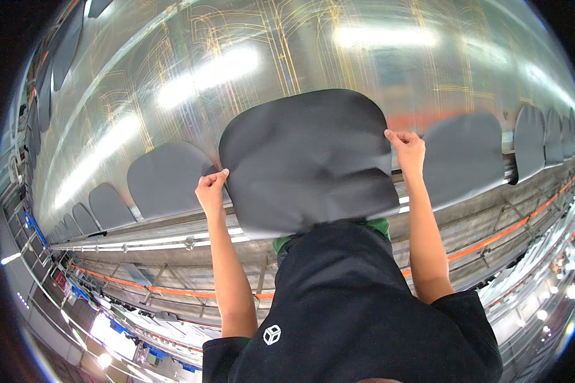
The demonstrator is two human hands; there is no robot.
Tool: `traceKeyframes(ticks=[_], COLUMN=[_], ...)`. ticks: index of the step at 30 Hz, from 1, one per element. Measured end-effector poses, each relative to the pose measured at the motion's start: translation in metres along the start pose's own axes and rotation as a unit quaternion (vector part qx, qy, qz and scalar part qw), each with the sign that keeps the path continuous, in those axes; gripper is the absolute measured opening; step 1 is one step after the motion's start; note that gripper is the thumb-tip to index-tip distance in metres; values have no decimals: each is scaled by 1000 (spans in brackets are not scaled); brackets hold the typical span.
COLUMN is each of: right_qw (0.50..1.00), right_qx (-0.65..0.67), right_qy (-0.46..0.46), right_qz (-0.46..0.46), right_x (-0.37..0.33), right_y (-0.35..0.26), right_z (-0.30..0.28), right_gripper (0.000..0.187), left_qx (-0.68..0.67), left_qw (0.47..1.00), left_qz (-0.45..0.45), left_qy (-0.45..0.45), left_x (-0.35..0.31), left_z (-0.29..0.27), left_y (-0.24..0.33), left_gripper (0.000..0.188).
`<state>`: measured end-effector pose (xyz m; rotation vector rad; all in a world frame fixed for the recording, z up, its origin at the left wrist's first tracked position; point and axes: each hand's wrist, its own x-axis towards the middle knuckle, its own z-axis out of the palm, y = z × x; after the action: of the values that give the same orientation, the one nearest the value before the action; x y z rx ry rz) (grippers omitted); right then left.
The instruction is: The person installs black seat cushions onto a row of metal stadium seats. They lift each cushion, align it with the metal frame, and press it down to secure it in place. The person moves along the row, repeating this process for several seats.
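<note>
A black leather-like sheet [310, 159] with a rounded far edge and a straighter near edge lies in front of me, its near part wrinkled and reaching my body. My left hand [212, 189] pinches its left side between thumb and fingers. On the opposite side my right hand [407, 152] pinches the right edge, somewhat higher up. Both arms are stretched forward, and the sheet spans the gap between the hands.
Similar dark grey sheets flank it along the near edge: one to the left [169, 182], one to the right [467, 156], and several farther out. Beneath is a glossy table surface [287, 38] with yellow outlines. A metal rail [166, 244] and an orange strip [485, 247] run below the edge.
</note>
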<state>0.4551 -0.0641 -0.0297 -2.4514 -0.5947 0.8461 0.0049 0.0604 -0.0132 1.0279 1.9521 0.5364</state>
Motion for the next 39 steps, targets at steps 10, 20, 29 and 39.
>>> traceKeyframes(ticks=[10, 20, 29, 39], right_qw=[999, 962, 701, 710], right_qx=[31, -81, -248, -282], right_qy=[15, 98, -116, -116], right_qz=[-8, -243, -659, -634], right_x=[-2, -20, -33, -2], right_y=[-4, -5, -81, -105], right_z=[4, 21, 97, 97], right_gripper=[39, 31, 67, 82], left_qx=[16, 282, 374, 395], left_qw=[999, 926, 726, 739], left_qz=[33, 199, 576, 539], left_qy=[18, 151, -44, -84], left_x=[-2, -21, -24, -7], left_z=[0, 18, 129, 125], left_y=[-2, 3, 33, 53], left_gripper=[25, 40, 73, 78])
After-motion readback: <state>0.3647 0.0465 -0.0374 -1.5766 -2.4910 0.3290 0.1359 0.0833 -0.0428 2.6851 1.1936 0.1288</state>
